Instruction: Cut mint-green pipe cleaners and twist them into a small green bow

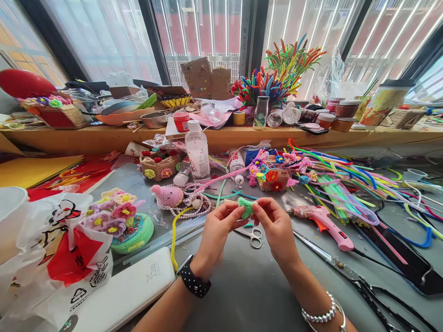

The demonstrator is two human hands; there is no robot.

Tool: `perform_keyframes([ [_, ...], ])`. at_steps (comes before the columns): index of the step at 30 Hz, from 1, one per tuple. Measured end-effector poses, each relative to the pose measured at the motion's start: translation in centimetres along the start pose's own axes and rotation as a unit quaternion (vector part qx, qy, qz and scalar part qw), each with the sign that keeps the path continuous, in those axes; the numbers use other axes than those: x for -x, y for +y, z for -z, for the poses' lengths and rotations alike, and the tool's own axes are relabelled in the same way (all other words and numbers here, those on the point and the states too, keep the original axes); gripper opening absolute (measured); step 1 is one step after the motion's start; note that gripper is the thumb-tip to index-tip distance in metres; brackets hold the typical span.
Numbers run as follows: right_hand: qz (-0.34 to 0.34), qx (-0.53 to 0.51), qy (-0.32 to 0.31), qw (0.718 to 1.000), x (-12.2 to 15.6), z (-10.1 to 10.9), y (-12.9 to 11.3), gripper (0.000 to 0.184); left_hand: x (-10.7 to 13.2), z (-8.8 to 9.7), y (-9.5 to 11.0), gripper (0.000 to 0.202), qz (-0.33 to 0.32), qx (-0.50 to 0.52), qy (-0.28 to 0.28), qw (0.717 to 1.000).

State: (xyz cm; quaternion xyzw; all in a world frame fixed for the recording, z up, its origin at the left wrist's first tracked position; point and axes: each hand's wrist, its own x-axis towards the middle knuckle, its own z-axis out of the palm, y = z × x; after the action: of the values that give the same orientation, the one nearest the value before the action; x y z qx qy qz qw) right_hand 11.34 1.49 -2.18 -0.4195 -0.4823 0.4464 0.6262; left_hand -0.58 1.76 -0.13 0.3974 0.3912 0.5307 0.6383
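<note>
Between my two hands is a small mint-green fuzzy piece [246,208], bent into a compact shape that looks made of pipe cleaner. My left hand [221,226] pinches its left side between thumb and fingertips. On its right edge, the thumb and fingers of my right hand [273,223] are closed. Just below lie small scissors [253,236] with metal finger loops, their blades partly hidden behind my left hand. To the right of my right hand rests a pink glue gun [323,221]. A pale green pipe cleaner [220,192] lies behind my left hand.
Large black-handled scissors [346,272] lie at right, near a bundle of pipe cleaners [332,193]. A white power bank [138,286] and a plastic bag [62,244] sit left. Behind stand a clear bottle [197,152] and a flower-covered basket [273,177]. A crowded wooden ledge [221,138] runs along the back.
</note>
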Motion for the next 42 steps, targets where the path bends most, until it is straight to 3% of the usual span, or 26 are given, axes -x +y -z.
perform_keyframes([
  [8, -0.003, 0.014, -0.006, 1.0, 0.04, -0.02, -0.13, 0.011, -0.01, 0.08, 0.06, 0.016, -0.011, -0.003, 0.003, 1.0],
  [18, 0.032, 0.033, -0.002, 0.999, 0.07, -0.05, -0.26, 0.01, -0.06, 0.31, 0.33, 0.016, 0.021, 0.016, -0.002, 1.0],
  [26, 0.047, 0.039, 0.006, 0.998, 0.07, -0.07, -0.42, 0.008, -0.08, 0.39, 0.46, 0.015, 0.031, 0.002, -0.029, 0.999],
  [32, 0.026, -0.028, -0.012, 0.999, -0.14, -0.04, -0.37, 0.007, -0.12, 0.41, 0.8, 0.016, 0.037, -0.019, -0.049, 0.998],
  [39, -0.085, -0.162, 0.002, 0.983, -0.22, 0.11, -0.21, 0.013, 0.05, 0.11, 0.63, 0.016, 0.031, -0.025, -0.045, 0.998],
  [42, -0.086, -0.174, 0.015, 0.981, -0.19, -0.08, -0.12, 0.014, 0.12, 0.01, 0.46, 0.016, 0.017, -0.036, -0.041, 0.998],
])
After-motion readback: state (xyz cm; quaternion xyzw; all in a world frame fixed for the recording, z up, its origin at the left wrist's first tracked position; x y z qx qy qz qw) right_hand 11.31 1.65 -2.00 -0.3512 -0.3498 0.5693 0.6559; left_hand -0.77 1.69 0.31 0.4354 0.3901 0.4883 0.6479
